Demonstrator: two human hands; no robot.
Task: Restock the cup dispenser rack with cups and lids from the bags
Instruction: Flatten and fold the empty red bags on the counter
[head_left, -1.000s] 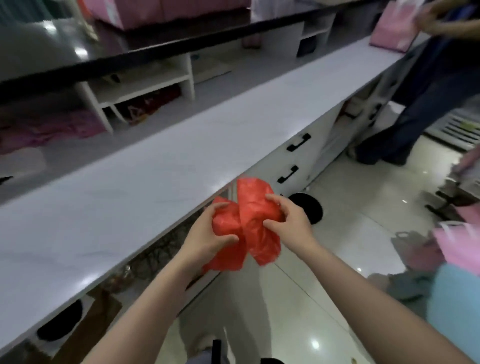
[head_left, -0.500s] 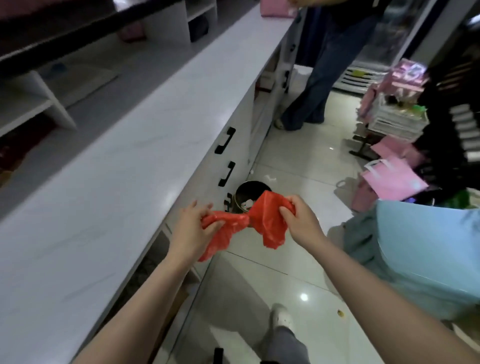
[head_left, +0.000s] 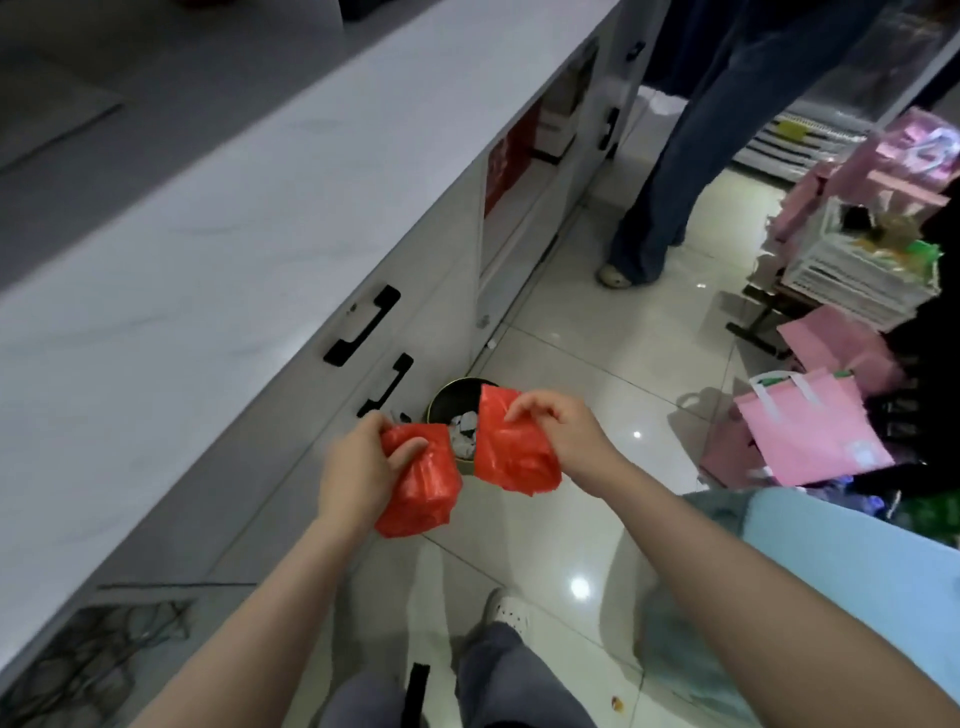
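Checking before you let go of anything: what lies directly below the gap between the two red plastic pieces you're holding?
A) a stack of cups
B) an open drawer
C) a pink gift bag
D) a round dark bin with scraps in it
D: between the left hand and right hand, each gripping red plastic, the round dark bin shows pale scraps inside.

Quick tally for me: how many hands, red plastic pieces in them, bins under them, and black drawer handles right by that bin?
Hands: 2, left hand and right hand
Red plastic pieces: 2, left piece and right piece
Bin: 1
Drawer handles: 2, upper handle and lower handle
Total: 7
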